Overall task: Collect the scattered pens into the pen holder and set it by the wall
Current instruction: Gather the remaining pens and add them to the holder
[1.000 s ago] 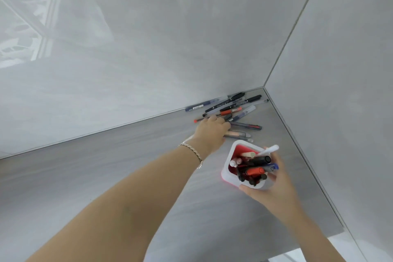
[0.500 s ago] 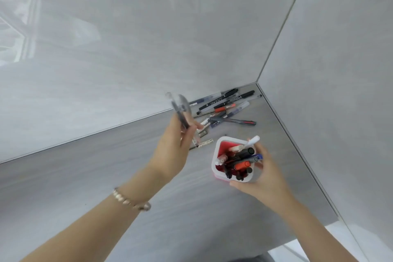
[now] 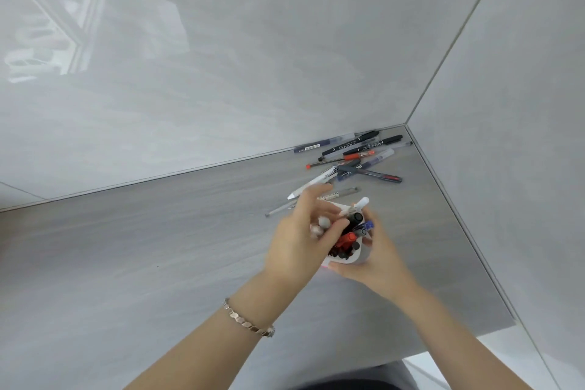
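Note:
The white pen holder (image 3: 357, 258) with a red inside stands on the grey table, packed with several pens (image 3: 350, 236). My right hand (image 3: 378, 261) grips the holder from its near right side. My left hand (image 3: 299, 242) is curled over the holder's left rim, closed on a few pens (image 3: 320, 225) whose pale ends stick out between the fingers. Several scattered pens (image 3: 354, 153) lie in the far corner by the walls. A white pen (image 3: 311, 185) and a thin grey pen (image 3: 280, 209) lie just beyond my left hand.
Grey walls (image 3: 221, 73) meet at a corner behind and to the right of the pens. The table (image 3: 158, 247) ends at a front edge on the near right, with pale floor beyond. A bracelet (image 3: 247, 321) is on my left wrist.
My left hand picked pens off the table, lifted them, and has now come down onto the holder's left rim. My right hand has stayed on the holder.

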